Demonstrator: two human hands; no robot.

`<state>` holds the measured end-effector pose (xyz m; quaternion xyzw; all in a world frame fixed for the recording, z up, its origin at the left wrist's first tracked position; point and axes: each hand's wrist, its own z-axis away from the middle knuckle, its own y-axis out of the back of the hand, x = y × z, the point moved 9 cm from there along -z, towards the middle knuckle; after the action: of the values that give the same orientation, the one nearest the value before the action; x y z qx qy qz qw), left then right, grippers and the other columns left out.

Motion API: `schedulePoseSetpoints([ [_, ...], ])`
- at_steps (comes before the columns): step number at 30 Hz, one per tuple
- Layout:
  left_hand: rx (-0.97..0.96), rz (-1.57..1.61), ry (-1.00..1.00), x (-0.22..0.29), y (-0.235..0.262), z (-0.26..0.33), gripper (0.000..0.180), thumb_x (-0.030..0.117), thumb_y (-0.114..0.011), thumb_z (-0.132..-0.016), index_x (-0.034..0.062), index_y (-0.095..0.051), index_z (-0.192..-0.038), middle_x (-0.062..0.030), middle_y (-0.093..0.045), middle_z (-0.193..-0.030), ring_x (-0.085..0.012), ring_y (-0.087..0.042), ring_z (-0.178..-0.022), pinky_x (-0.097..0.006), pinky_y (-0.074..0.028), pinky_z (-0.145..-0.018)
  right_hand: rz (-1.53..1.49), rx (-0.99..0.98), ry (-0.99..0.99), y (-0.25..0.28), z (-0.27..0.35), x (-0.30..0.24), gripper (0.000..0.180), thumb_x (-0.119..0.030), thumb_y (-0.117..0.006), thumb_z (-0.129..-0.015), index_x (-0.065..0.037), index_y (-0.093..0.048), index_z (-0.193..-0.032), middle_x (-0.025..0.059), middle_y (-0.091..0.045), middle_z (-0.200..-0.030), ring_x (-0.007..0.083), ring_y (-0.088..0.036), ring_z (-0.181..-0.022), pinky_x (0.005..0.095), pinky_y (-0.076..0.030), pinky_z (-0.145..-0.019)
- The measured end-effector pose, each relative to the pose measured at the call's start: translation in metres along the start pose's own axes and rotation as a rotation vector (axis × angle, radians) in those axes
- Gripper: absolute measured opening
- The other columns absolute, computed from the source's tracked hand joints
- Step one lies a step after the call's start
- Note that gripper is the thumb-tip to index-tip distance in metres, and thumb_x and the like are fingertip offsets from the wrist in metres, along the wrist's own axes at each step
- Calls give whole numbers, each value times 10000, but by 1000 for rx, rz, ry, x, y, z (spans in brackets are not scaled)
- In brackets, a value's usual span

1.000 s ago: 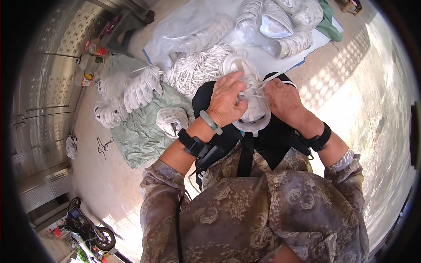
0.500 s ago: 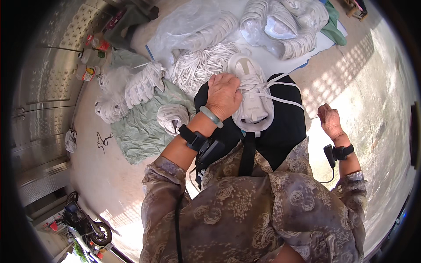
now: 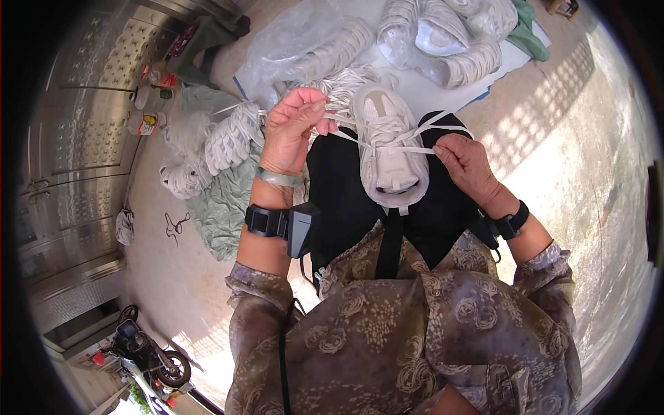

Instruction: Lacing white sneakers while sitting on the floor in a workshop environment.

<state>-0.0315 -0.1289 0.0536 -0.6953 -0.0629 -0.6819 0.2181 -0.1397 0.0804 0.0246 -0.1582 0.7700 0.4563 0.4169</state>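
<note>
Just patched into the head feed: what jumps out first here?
A white sneaker sits at centre on the person's black apron, its white laces pulled out to both sides. The left hand pinches one lace end raised at the shoe's left, and the right hand grips the other at its right. Behind them, heaps of white shoes lie on sheets on the ground.
</note>
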Motion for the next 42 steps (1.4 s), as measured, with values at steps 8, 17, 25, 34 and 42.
schedulePoseSetpoints([
  [8,108,200,218,-82,-7,16,186,110,-555,-846,0,-578,-993,-36,-624,-836,-124,-582,-746,-281,-450,-781,193,268,-303,128,105,85,164,-121,-508,-899,11,-515,-801,58,-453,-639,129,-396,-594,247,-378,-560],
  [17,216,-173,32,-83,-16,19,81,45,-555,-854,22,-621,-895,0,-619,-828,-61,-524,-751,-215,-429,-715,19,4,-559,105,145,167,148,-106,-572,-861,-1,-515,-774,5,-476,-667,113,-409,-628,219,-389,-604],
  [25,111,-1010,-416,-29,-75,21,117,41,-649,-676,85,-640,-784,-50,-619,-857,-230,-545,-764,-323,-399,-717,281,-39,169,-4,-3,-30,578,-310,-707,-673,-21,-473,-1116,160,-533,-1011,331,-546,-906,373,-464,-744],
  [34,142,-1272,-310,-44,-82,14,73,88,-643,-641,93,-627,-712,-38,-581,-919,-267,-517,-833,-384,-359,-701,143,-87,-17,-41,-11,-15,415,-185,-626,-671,-3,-493,-1019,153,-531,-852,327,-562,-786,384,-470,-676],
  [42,126,-1370,-372,-40,-102,16,130,125,-675,-615,83,-620,-726,-48,-550,-951,-259,-509,-844,-390,-349,-686,-276,-66,-152,-43,-14,29,262,-19,-528,-680,7,-586,-934,144,-580,-816,276,-581,-748,322,-461,-675],
])
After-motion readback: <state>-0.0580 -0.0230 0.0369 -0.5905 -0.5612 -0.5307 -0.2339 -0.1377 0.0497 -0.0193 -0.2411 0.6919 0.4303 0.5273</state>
